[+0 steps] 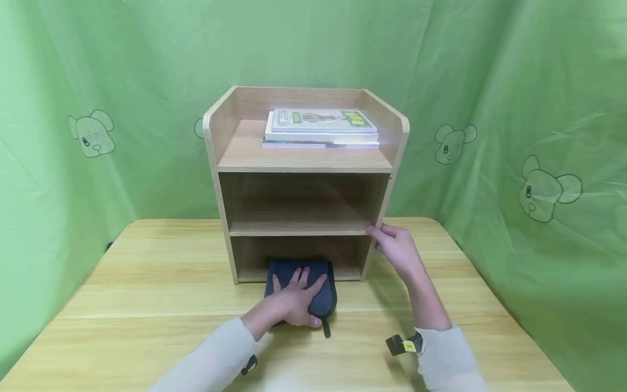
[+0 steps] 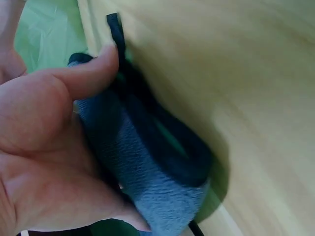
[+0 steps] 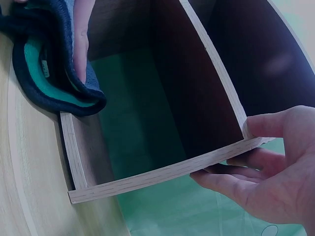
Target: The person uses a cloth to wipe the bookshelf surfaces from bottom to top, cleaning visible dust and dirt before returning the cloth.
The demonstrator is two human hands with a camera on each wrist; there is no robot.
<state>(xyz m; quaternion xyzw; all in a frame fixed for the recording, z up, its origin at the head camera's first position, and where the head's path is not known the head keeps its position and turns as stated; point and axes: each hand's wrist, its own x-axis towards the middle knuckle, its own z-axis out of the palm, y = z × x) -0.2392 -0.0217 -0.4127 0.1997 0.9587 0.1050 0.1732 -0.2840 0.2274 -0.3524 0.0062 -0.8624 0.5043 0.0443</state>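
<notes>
A small wooden shelf unit [image 1: 303, 231] stands on the table. A folded dark blue fabric item [image 1: 320, 305] with black edging and a short strap lies half in its bottom compartment, its front part sticking out over the table. Its teal lining shows in the right wrist view. My left hand [image 1: 296, 302] lies on top of this fabric with fingers spread and straight, the thumb by the near edge. My right hand [image 1: 395, 247] grips the unit's right side panel [image 3: 162, 169], thumb at the middle board's front edge and fingers on the outer face.
Several stacked books [image 1: 320, 130] lie on the unit's top board. The pale wooden table [image 1: 161, 305] runs out to both sides. Green curtains [image 1: 161, 49] with printed animal heads hang behind and at the sides. Each wrist wears a black strapped device [image 1: 404, 344].
</notes>
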